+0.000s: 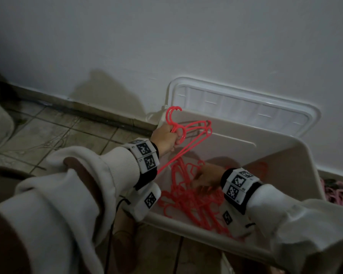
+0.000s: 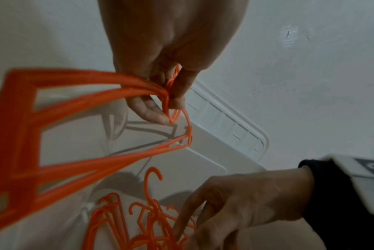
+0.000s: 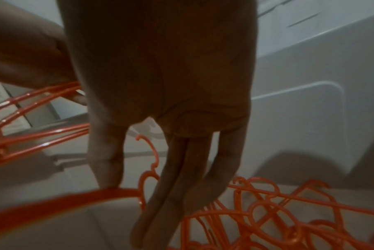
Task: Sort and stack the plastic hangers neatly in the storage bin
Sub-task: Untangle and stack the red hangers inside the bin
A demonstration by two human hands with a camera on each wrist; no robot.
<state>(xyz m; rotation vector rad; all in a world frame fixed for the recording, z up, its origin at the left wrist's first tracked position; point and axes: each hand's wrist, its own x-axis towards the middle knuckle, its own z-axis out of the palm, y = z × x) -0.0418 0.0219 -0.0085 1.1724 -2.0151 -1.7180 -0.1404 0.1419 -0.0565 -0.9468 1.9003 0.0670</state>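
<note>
1. Head view: left hand [image 1: 164,138], centre frame, grasps a bunch [image 1: 188,133] of red hangers at the necks, hooks aligned, raised over the bin [image 1: 297,155], apparently to keep sorted ones clear. Right hand [image 1: 208,178] reaches into the tangled pile [image 1: 188,196] on the bin floor, lower centre.
2. Left wrist view: fingers [image 2: 147,110] and thumb pinch the necks together, frames fanning to the left.
3. Right wrist view: fingers [image 3: 181,177] extended, relaxed, touching a pile hanger [image 3: 117,191] at lower left; no grasp seen.
</note>
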